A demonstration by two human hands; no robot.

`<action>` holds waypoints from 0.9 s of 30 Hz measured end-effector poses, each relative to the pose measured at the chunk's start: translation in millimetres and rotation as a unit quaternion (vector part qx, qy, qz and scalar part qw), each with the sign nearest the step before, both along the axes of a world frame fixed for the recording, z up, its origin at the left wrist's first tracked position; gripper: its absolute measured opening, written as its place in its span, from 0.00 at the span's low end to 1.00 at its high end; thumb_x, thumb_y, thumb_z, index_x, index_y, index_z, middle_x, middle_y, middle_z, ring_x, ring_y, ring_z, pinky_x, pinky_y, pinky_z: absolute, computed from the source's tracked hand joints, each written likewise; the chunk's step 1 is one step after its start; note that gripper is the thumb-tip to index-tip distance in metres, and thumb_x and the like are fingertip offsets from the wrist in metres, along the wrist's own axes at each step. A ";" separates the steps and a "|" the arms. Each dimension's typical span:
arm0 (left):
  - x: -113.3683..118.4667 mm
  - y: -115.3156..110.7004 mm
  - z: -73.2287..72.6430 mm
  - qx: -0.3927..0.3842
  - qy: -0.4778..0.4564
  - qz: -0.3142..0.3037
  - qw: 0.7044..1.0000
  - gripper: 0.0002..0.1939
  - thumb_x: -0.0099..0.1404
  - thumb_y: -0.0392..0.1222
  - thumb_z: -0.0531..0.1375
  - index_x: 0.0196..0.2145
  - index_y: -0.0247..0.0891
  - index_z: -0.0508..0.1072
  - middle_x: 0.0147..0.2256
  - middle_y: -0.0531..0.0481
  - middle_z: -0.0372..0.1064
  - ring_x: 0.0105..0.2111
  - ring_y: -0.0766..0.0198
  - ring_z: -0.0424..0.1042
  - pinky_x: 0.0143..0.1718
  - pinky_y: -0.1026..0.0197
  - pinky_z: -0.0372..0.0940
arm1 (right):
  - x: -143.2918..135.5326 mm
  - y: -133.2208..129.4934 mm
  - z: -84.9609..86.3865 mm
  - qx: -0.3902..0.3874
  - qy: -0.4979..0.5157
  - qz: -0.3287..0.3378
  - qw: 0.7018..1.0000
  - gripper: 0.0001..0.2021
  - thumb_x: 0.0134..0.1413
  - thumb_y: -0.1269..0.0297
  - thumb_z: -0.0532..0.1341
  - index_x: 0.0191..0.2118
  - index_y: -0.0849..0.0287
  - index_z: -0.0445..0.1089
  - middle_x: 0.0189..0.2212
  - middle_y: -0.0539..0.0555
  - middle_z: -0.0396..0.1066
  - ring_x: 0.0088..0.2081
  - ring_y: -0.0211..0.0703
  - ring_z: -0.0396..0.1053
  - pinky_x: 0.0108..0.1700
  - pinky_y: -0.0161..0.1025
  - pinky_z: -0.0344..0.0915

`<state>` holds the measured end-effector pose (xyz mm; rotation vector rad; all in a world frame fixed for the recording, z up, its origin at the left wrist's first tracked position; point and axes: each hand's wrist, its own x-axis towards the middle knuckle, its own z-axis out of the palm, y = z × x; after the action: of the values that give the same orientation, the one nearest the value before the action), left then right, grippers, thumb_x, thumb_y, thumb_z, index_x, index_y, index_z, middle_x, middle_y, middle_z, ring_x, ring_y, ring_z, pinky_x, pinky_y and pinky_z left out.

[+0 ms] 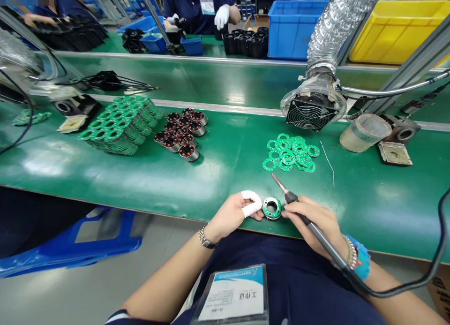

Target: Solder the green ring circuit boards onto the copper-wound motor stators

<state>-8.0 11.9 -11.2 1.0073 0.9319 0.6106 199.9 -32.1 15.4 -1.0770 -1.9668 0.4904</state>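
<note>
Near the front edge of the bench sits a motor stator with a green ring-shaped circuit board [277,213] on top. My left hand [242,208], with white covers on thumb and finger, pinches the stator from its left side. In my right hand [318,219] is a soldering iron [291,196], held like a pen, its tip pointing up and left, away from the board. Fingertips of that hand are close to the stator's right side; whether they touch it I cannot tell. Beyond the iron's tip lies a loose pile of green ring boards [288,157].
Several copper-wound stators [188,151] stand left of centre, beside stacked green boards [116,123]. A fume fan [312,114] hangs over the bench's back right. Nearby are a round tub [364,133], a sponge tray [395,154] and a solder wire [328,162]. A gloved co-worker [202,8] sits opposite.
</note>
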 end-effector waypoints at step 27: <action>0.4 0.3 3.0 0.017 0.009 0.004 1.000 0.07 0.56 0.40 0.60 0.28 0.33 0.67 0.23 0.52 0.70 0.25 0.68 0.72 0.30 0.65 0.67 | 5.2 -0.9 33.0 -0.045 0.021 0.045 0.998 0.11 0.49 0.76 0.58 0.39 0.61 0.71 0.25 0.54 0.72 0.26 0.40 0.68 0.28 0.38 0.66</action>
<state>-7.6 12.2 -8.3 1.0413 0.9444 0.6271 205.1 -33.0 48.4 -1.0282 -1.9788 0.6500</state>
